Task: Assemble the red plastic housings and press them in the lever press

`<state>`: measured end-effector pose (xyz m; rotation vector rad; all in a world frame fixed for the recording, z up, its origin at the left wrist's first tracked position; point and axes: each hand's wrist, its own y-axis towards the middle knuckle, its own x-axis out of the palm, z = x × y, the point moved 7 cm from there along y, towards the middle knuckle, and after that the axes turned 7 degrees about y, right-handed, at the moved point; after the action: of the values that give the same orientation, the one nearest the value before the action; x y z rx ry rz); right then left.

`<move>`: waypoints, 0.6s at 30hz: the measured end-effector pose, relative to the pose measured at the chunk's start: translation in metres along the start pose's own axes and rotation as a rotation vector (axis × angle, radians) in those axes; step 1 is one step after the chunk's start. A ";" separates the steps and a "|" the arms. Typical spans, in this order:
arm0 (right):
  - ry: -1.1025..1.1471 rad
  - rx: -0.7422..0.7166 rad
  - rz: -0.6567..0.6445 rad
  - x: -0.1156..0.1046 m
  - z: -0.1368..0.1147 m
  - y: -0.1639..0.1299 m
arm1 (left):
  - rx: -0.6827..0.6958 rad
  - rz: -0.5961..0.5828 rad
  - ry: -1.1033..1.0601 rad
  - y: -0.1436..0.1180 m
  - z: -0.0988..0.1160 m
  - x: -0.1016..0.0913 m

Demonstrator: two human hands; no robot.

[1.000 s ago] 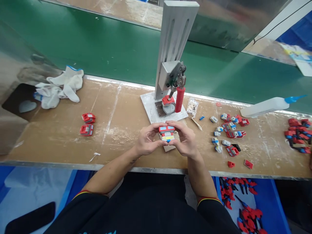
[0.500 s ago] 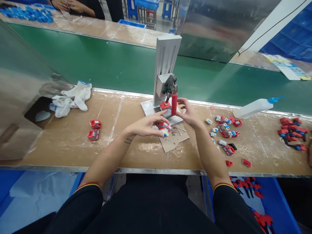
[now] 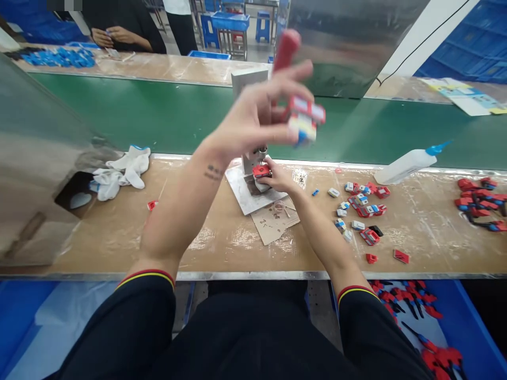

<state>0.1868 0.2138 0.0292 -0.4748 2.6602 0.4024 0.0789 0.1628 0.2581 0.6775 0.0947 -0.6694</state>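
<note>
My left hand (image 3: 253, 121) is raised in front of the press and pinches a small red, blue and yellow toy piece (image 3: 304, 119) in its fingertips. The red lever handle (image 3: 285, 50) stands up just behind those fingers; whether they touch it I cannot tell. Down on the press base plate (image 3: 240, 192), my right hand (image 3: 277, 180) grips a red part (image 3: 261, 170) that sits in the fixture. The grey press column (image 3: 247, 79) is mostly hidden by my left hand.
A cardboard scrap (image 3: 275, 221) lies before the press. White gloves (image 3: 122, 166) lie at the left, a glue bottle (image 3: 407, 163) and several loose toy parts (image 3: 360, 211) at the right. A green conveyor belt (image 3: 158, 111) runs behind; a person sits across it.
My left hand has lifted the toy piece from the table to head height. The red handle has swung up. My right hand has dropped from the handle to the red part in the fixture.
</note>
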 end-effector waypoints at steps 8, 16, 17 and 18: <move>0.300 0.063 0.138 -0.023 0.004 -0.015 | 0.141 0.173 -0.124 -0.007 -0.007 -0.030; 0.520 0.089 0.214 -0.063 0.001 -0.059 | -0.088 -0.126 0.192 -0.119 -0.043 0.031; 0.528 0.087 0.210 -0.065 -0.001 -0.064 | -0.130 -0.204 0.255 -0.125 -0.056 0.038; 0.530 0.084 0.211 -0.068 -0.003 -0.068 | -0.179 -0.282 0.313 -0.128 -0.070 0.043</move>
<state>0.2699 0.1697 0.0470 -0.3059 3.2427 0.2469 0.0450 0.1074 0.1203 0.5965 0.5416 -0.8099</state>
